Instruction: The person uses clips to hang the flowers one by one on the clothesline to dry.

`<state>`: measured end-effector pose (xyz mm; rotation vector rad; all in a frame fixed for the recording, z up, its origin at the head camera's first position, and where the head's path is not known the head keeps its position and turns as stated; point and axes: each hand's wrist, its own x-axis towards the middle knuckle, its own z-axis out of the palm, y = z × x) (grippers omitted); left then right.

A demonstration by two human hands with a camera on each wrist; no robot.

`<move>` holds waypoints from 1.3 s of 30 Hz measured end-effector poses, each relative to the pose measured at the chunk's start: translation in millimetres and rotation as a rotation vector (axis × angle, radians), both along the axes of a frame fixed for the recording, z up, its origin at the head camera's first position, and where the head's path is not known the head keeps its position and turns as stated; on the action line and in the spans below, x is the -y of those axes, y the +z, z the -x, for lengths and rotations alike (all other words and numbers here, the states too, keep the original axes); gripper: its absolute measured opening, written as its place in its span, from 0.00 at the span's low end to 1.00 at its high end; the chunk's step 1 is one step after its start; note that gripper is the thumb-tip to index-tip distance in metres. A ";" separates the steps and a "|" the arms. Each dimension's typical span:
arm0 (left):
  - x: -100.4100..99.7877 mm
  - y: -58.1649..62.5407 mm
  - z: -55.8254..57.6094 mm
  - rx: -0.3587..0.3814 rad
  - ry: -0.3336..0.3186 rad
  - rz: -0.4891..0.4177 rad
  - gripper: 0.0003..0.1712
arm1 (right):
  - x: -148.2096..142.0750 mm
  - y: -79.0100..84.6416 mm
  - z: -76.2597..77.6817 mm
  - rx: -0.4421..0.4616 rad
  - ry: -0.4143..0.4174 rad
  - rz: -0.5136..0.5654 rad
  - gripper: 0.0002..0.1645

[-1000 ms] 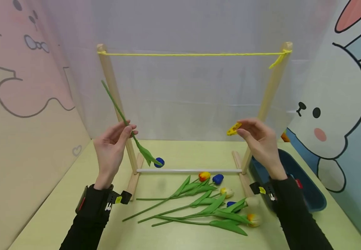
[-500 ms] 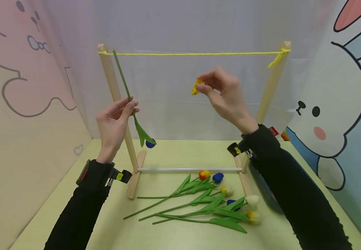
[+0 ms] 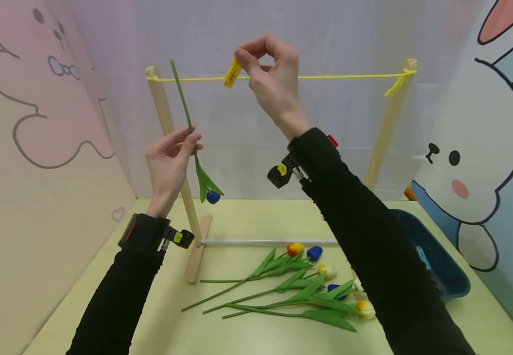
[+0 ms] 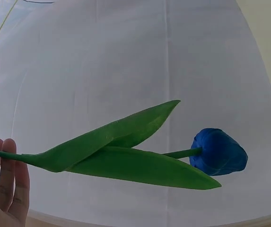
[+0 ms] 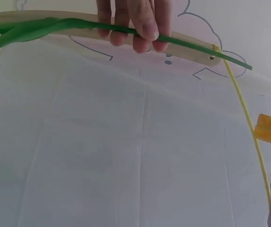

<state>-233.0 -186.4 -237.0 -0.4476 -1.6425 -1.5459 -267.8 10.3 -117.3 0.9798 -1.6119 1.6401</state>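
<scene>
A blue tulip (image 3: 203, 178) hangs bloom down from my left hand (image 3: 169, 157), whose thumb and fingers pinch its green stem. In the left wrist view the blue bloom (image 4: 218, 152) and two long leaves stand clear of the fingers. The stem's upper end rises past the yellow string (image 3: 345, 77), near its left end. Farther right, my right hand (image 3: 275, 81) pinches a yellow clothespin (image 3: 232, 74) whose lower end overlaps the string in the head view. In the right wrist view the clothespin (image 5: 270, 129) lies at the string; whether it touches cannot be told.
Wooden posts (image 3: 389, 123) carry the string, and a white rod (image 3: 261, 242) joins them low down. Several tulips (image 3: 301, 296) in blue, white and orange-yellow lie on the table (image 3: 159, 315). A dark blue bin (image 3: 458, 286) stands right, partly behind my right sleeve.
My right hand has moved up and left with the clothespin, from beside the right post to the string. The left hand has raised the tulip, and its stem now stands more upright.
</scene>
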 end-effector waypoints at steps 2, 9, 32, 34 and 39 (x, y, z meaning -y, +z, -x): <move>0.3 0.8 0.4 0.005 0.003 -0.005 0.13 | 10.9 4.3 0.2 -0.015 -0.038 0.007 0.06; -3.4 3.4 -0.4 0.037 0.016 -0.008 0.13 | 43.7 18.0 -2.1 -0.052 -0.177 -0.093 0.09; -8.9 2.1 8.9 0.079 0.041 0.052 0.15 | 67.9 8.2 -2.3 0.225 -0.218 -0.034 0.10; -8.9 2.0 9.4 0.082 0.042 0.054 0.15 | 67.5 8.4 -2.6 0.251 -0.202 -0.037 0.10; -9.1 1.7 9.4 0.083 0.039 0.051 0.14 | 63.9 9.2 -3.4 0.301 -0.153 -0.079 0.12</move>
